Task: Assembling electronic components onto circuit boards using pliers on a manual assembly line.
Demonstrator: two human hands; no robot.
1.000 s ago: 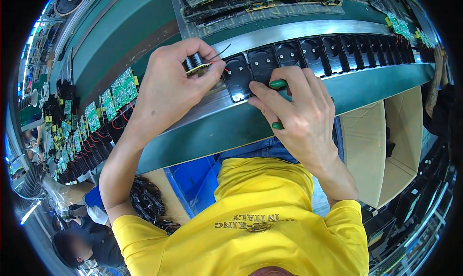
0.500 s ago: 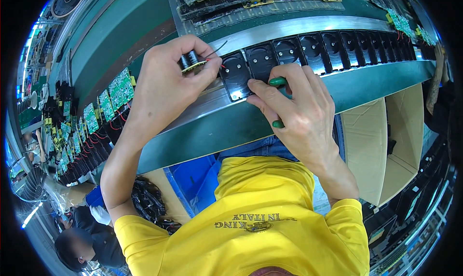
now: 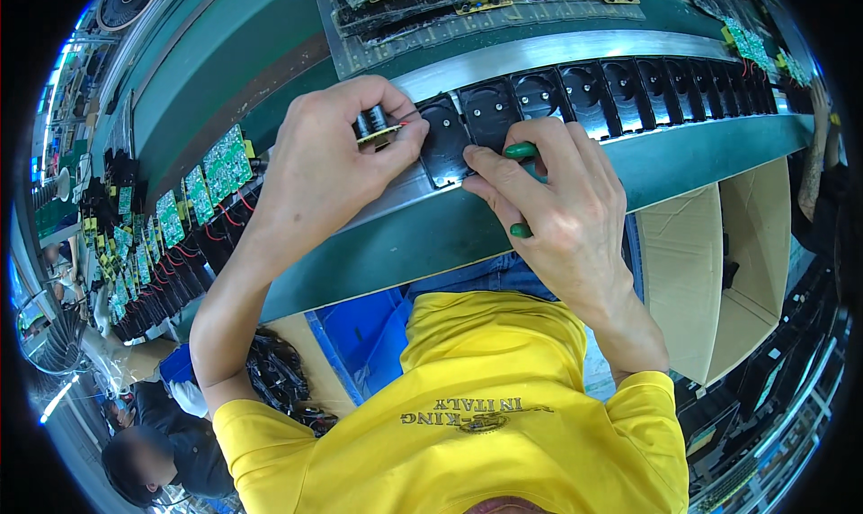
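Pinched in my left hand (image 3: 337, 150) is a small circuit board (image 3: 379, 135) with dark cylindrical capacitors on it, and a bit of red wire shows by the fingertips. The board is held just above the left edge of the nearest black plastic case (image 3: 442, 146). My right hand (image 3: 571, 190) is closed around green-handled pliers (image 3: 519, 151); only the two grips show, and the jaws are hidden. Its thumb and index finger come together at the right side of that same case.
More black cases (image 3: 589, 101) run rightward in a line along a metal rail (image 3: 539, 54). Green boards with red wires (image 3: 225, 165) line the left. Stacked board panels (image 3: 485, 20) lie beyond the rail. An open cardboard box (image 3: 692, 280) stands at right, and other people are at the sides.
My left hand has shifted slightly right and down with the circuit board, closer to the case. The dark wire that stuck up from it no longer shows. My right hand has hardly moved.
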